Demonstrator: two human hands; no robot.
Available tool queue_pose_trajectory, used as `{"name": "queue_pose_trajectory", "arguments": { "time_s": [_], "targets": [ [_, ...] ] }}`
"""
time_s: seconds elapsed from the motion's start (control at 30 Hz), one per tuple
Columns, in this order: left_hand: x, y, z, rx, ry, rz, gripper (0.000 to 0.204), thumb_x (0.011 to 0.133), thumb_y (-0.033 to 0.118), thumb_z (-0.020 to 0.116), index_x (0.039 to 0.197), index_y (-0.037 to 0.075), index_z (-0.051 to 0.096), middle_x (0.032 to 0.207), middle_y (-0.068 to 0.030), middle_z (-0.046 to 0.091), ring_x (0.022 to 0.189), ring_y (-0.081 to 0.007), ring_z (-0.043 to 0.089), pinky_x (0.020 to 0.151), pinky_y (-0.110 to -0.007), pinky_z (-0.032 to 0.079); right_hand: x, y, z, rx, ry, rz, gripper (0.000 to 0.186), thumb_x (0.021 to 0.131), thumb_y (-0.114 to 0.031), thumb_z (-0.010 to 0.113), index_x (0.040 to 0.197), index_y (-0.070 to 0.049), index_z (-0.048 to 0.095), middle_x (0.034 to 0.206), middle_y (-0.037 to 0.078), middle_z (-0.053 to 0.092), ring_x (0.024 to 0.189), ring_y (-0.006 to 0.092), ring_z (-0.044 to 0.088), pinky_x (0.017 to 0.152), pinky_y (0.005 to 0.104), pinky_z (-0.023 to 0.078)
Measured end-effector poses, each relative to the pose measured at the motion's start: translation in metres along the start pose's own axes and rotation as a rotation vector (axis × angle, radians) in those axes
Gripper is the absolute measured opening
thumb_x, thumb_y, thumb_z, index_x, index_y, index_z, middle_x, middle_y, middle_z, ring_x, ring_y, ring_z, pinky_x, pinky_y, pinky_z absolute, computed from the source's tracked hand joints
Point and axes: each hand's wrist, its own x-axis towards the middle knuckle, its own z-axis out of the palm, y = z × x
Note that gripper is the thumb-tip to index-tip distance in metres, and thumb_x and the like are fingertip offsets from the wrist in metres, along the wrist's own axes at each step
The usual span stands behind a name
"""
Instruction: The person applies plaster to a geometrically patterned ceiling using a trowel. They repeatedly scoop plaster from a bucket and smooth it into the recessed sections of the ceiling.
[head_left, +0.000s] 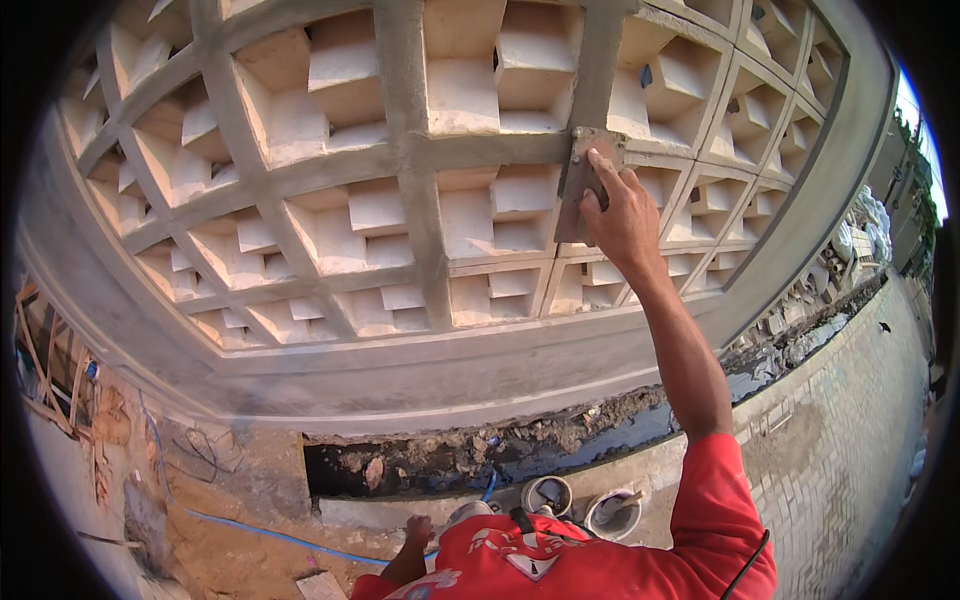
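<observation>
head view: person facing a lattice block wall (400, 200).
right hand (620, 215): grip closed on a float (585, 180), pressed flat to smooth the grey rib.
left hand (418, 528): low, probably empty; grip unclear.
buckets (580, 505): below, within reach.

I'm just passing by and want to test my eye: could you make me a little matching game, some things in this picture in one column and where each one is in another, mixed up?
Things:
1. right hand
2. left hand
3. two round buckets
4. blue hose

Places:
A. lying across the dirt at the lower left
B. standing on the concrete edge by the trench, below the wall
C. raised, pressing a flat float to the grey lattice wall
D. hanging low beside the red shirt

Pairs: 1-C, 2-D, 3-B, 4-A
</observation>
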Motion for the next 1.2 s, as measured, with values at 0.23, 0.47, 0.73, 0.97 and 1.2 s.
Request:
{"name": "queue_pose_trajectory", "arguments": {
  "time_s": [0.23,0.47,0.73,0.97,1.2],
  "targets": [
    [0.003,-0.002,0.017,0.011,-0.076,0.078,0.028,0.089,0.020,0.058,0.111,0.002,0.055,0.089,-0.0168,0.062,0.067,-0.0275,0.065,0.049,-0.038,0.053,-0.075,0.001,0.028,0.104,-0.285,0.099,0.056,0.079,-0.014,0.061,0.134,-0.008,0.053,0.088,0.020,0.061,0.073,0.0310,0.065,0.068,0.0395,0.053],
    [-0.010,-0.003,0.013,-0.078,0.007,0.023,0.024,0.086,0.019,0.062,0.103,0.003,0.058,0.078,-0.0114,0.062,0.052,-0.0245,0.062,0.041,-0.035,0.049,0.002,-0.038,0.013,0.540,0.185,0.337,0.053,0.082,-0.013,0.061,0.132,0.004,0.050,0.085,0.020,0.062,0.074,0.0304,0.063,0.072,0.0401,0.050],
    [-0.002,-0.029,-0.044,0.270,-0.253,0.797,0.003,0.088,0.012,0.053,0.085,0.011,0.053,0.065,-0.0064,0.051,0.046,-0.0191,0.052,0.036,-0.032,0.042,-0.016,-0.173,0.070,0.644,-0.061,0.402,0.056,0.083,-0.016,0.061,0.133,0.005,0.048,0.089,0.023,0.063,0.080,0.0333,0.062,0.079,0.0418,0.048],
    [-0.035,0.001,-0.027,-0.110,0.043,0.025,0.019,0.085,0.020,0.061,0.096,0.006,0.055,0.078,-0.0082,0.058,0.054,-0.0224,0.061,0.043,-0.032,0.049,-0.007,-0.108,0.038,0.702,0.289,0.484,0.056,0.083,-0.015,0.061,0.132,0.007,0.047,0.087,0.022,0.061,0.081,0.0335,0.061,0.076,0.0423,0.049],
    [-0.021,-0.025,-0.055,0.089,-0.050,0.053,0.019,0.079,0.023,0.069,0.091,0.011,0.062,0.085,-0.0073,0.062,0.071,-0.0253,0.064,0.056,-0.038,0.052,0.000,-0.190,0.063,0.699,0.026,0.592,0.053,0.084,-0.014,0.058,0.131,0.008,0.048,0.111,0.031,0.061,0.101,0.0368,0.064,0.092,0.0413,0.047]
  ]
}}
